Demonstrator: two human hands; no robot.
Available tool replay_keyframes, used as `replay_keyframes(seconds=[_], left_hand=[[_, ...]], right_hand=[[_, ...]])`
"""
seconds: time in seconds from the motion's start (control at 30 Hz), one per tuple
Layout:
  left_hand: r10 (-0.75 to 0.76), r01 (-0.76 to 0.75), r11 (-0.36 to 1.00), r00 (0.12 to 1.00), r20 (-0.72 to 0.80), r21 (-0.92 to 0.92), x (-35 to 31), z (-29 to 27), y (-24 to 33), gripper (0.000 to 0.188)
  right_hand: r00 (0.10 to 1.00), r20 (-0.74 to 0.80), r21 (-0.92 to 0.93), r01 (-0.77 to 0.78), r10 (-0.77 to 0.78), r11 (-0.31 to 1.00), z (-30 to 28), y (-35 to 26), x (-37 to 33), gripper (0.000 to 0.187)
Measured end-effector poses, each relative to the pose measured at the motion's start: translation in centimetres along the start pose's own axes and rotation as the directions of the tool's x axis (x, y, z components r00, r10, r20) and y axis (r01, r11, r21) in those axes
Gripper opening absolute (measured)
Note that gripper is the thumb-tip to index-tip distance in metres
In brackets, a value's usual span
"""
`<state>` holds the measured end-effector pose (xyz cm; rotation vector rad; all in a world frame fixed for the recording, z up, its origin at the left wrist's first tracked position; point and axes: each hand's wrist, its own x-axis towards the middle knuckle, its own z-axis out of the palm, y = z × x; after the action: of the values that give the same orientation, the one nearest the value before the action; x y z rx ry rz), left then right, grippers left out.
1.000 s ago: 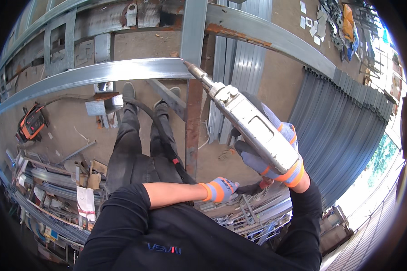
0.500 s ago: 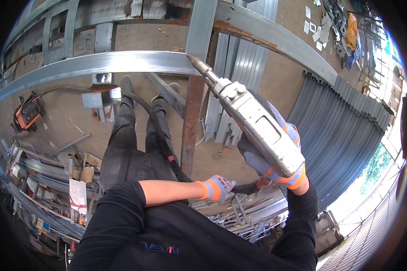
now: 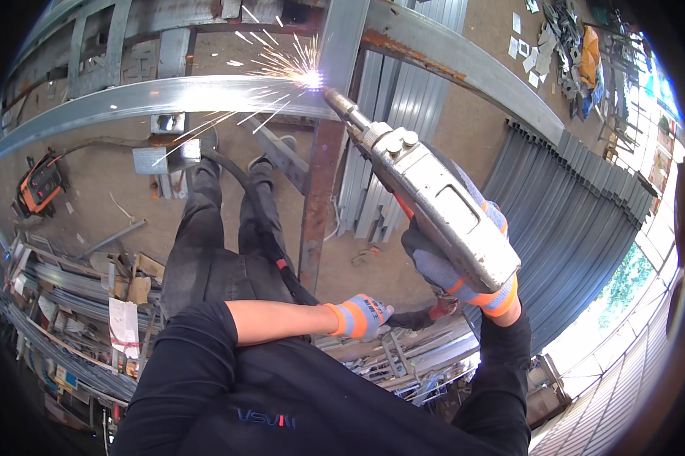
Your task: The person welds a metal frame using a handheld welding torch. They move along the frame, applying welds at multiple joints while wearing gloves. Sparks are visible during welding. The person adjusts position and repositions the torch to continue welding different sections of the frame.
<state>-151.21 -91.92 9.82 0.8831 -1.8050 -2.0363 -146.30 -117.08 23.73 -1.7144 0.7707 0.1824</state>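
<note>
My right hand (image 3: 433, 263), in a grey and orange knit glove, is wrapped round the grip of a silver hand-held laser welding gun (image 3: 455, 216). The gun points up and to the left. Its nozzle (image 3: 345, 106) sits at the joint where a level galvanized steel tube (image 3: 205, 97) meets an upright steel post (image 3: 342, 45). Bright sparks (image 3: 300, 72) spray up and left from a white glow there. Across my front, my left hand (image 3: 361, 316), gloved alike, is closed round the black sheathed cable (image 3: 412, 318) that trails from the gun. Its fingertips are partly hidden.
A rusty beam (image 3: 433, 57) runs off to the right of the post. Stacked grey corrugated sheets (image 3: 566, 235) lie at the right. An orange and black machine (image 3: 42, 186) stands on the floor at left, near a rack of metal lengths (image 3: 76, 304). The cable (image 3: 255, 194) passes my legs.
Sparks and a white glow have appeared at the joint, where none showed before. The gun stays at the same joint, and my left hand keeps its hold on the cable.
</note>
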Motion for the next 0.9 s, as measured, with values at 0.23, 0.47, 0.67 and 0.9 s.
replay_keyframes(seconds=[0.23, 0.47, 0.67, 0.9], left_hand=[[0.033, -0.033, 0.999, 0.999, -0.007, 0.024, 0.2, 0.1, 0.4, 0.033], [0.042, -0.042, 0.999, 0.999, 0.003, 0.024, 0.2, 0.0, 0.5, 0.037], [0.028, -0.028, 0.999, 0.999, 0.02, 0.021, 0.1, -0.3, 0.7, 0.035], [0.031, -0.032, 0.999, 0.999, 0.017, 0.027, 0.3, -0.2, 0.7, 0.035]], right_hand=[[0.976, 0.084, -0.27, 0.214, -0.199, 0.939, -0.6, 0.1, 0.6, 0.071], [0.986, 0.037, 0.141, -0.167, 0.163, 0.976, -0.3, -0.5, -0.3, 0.07], [0.985, 0.041, 0.279, -0.171, 0.166, 0.945, -0.4, -0.4, -0.5, 0.065], [0.955, 0.076, 0.283, -0.296, 0.286, 0.912, -0.7, -1.5, -0.4, 0.061]])
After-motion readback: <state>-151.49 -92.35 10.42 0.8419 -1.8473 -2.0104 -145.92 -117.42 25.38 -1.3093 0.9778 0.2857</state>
